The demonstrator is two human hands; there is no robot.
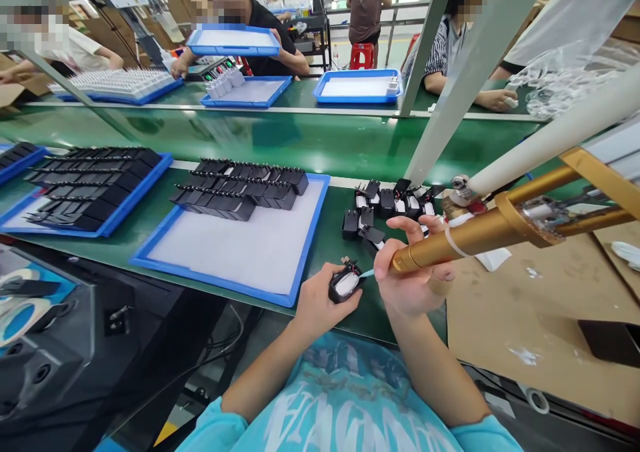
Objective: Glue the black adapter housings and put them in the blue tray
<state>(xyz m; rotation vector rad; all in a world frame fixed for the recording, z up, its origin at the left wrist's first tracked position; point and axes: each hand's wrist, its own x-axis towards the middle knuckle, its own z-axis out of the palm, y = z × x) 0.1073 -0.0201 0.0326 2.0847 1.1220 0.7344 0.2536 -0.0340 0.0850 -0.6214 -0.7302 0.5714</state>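
Gripping a small black box (346,284) in the left hand (320,302), just below and right of centre frame: fingers and thumb clamped on its sides. Box is uncovered, white block and some wires showing inside, prongs at the far end. Right hand (413,279) just beside it, closed around the front end of a gold tube (465,239), some fingers raised. Pale blue nozzle (369,274) points at the box's right edge; can't tell if it's touching. Tube runs off to the right edge of frame. Right behind the hands, a loose bunch of similar boxes (387,202) on the green bench (320,239), several with lids tilted up. Left of the hands, a blue tray (240,255), lidded black boxes in rows on its back part, front part bare liner. Fuller tray (19,212) at left of frame. Cardboard sheet (500,332) lower right. Top of frame: co-worker in black (270,32) holding another blue tray (234,41).
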